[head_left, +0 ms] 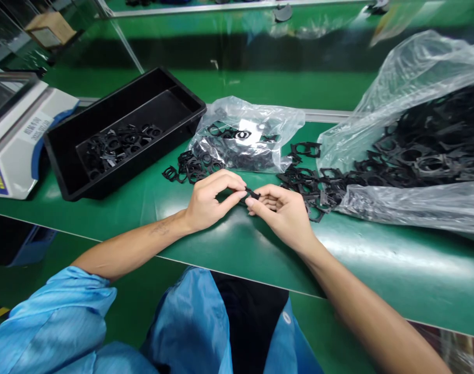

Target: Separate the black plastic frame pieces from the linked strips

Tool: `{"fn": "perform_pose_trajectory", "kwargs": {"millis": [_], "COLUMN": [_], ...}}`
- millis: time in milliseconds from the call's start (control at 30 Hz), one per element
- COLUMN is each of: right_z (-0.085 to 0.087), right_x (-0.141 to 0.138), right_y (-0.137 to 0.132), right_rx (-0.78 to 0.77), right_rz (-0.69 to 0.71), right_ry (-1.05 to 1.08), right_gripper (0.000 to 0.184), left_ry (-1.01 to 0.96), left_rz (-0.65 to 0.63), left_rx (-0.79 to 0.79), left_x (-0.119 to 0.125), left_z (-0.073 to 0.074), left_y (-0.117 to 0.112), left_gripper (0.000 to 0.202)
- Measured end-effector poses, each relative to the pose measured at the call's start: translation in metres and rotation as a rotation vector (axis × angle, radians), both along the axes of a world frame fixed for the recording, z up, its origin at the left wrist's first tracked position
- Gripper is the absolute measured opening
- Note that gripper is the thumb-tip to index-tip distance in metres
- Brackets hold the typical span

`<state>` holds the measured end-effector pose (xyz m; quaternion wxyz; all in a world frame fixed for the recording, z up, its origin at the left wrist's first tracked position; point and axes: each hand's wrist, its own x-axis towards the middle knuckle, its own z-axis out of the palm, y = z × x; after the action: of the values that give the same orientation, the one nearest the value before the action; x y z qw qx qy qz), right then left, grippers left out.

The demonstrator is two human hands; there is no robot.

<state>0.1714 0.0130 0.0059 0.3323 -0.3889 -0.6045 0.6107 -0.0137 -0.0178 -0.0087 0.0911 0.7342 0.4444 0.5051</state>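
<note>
Between my two hands, above the green table (pixel 229 249), is a small black plastic part (pixel 253 193), mostly covered by my fingers. My left hand (pixel 214 200) pinches its left end between thumb and fingers. The right end sits in my right hand (pixel 282 210), whose fingers are curled around it. A small pile of black ring-shaped parts (pixel 198 165) lies just beyond my left hand. Past my right hand, loose black frame-like parts (pixel 307 184) spread out from the mouth of a large clear plastic bag (pixel 396 208).
A black bin (pixel 127 171) holding several black parts stands at the left, beside a white and blue scale (pixel 22 135). Behind my hands lies a smaller clear bag (pixel 240 150) with black parts inside. A cardboard box (pixel 52 30) is at the far left.
</note>
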Motion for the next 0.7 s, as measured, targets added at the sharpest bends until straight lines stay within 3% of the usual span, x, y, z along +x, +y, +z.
{"fn": "perform_pose_trajectory", "kwargs": {"millis": [567, 700], "right_z": [0.0038, 0.0036], "right_x": [0.0014, 0.0015], "right_y": [0.0001, 0.0007], "right_rx": [0.060, 0.064], "right_rz": [-0.018, -0.032], "right_ry": [-0.040, -0.034], "right_gripper": [0.031, 0.031], "left_ry": [-0.003, -0.109], "left_rz": [-0.029, -0.059], "left_rx": [-0.030, -0.132], "left_x": [0.0002, 0.0010], "left_z": [-0.0003, -0.0050], "left_y": [-0.0012, 0.0002], "left_gripper": [0.003, 0.008]}}
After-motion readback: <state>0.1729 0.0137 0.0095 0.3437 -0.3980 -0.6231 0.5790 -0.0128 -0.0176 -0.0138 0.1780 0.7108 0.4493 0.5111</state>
